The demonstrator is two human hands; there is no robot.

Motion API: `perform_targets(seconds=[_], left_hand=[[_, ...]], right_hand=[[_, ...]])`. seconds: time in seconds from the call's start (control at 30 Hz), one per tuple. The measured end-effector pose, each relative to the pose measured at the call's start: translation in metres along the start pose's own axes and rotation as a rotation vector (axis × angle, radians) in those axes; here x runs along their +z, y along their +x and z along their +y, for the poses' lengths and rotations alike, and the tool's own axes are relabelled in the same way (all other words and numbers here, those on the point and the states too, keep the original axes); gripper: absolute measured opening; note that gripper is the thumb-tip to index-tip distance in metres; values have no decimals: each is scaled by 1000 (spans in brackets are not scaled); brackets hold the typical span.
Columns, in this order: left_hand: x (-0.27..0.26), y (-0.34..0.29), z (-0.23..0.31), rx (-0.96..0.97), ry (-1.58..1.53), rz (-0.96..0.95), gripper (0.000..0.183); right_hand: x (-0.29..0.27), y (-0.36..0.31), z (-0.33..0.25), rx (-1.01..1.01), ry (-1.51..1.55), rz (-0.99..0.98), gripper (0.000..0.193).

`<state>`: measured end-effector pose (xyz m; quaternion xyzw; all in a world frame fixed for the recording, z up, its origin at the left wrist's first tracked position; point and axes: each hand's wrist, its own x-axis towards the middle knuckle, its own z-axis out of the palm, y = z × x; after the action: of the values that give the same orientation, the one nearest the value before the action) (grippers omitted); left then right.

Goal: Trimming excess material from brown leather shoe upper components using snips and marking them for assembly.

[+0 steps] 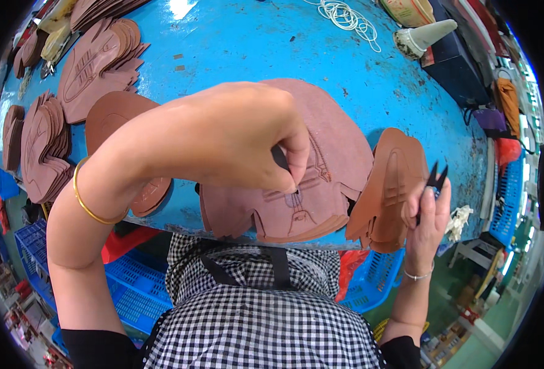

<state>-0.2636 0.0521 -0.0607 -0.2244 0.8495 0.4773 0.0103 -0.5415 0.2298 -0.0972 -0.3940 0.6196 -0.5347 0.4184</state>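
In front of me, near the table's edge, lies a stack of reddish-brown leather shoe-upper pieces with marked lines and slits. My left hand reaches across it, fingertips pinched together low over the slits in the top piece. A small dark piece shows between its fingers; its kind is hidden. Off to the right, my right hand is closed around small black thread snips, their two pointed blades apart and aimed away from me. Beside that hand lies a browner stack of leather pieces.
More leather stacks cover the left of the blue table. A brown leather piece lies partly behind my left forearm. White cord and a pale cone sit at the far right. Blue plastic baskets stand below the table edge.
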Motion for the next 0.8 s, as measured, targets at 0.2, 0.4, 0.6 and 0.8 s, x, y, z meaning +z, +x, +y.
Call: perform_targets(seconds=[0.2,0.4,0.6,0.8], left_hand=[[7,10,-3,31,59,-45,11],[2,13,-5,-31,-15,-130,12],[3,13,-6,-36,-88,-143,12],[21,8,-11,69,186,89,12]], right_hand=[[28,28,-8,-85,-128,-251,14],[38,41,-18,-81,-179,-418,9],[44,46,-16,-112,-212,-499,9],[54,53,-22,-386,-473,-615,11]])
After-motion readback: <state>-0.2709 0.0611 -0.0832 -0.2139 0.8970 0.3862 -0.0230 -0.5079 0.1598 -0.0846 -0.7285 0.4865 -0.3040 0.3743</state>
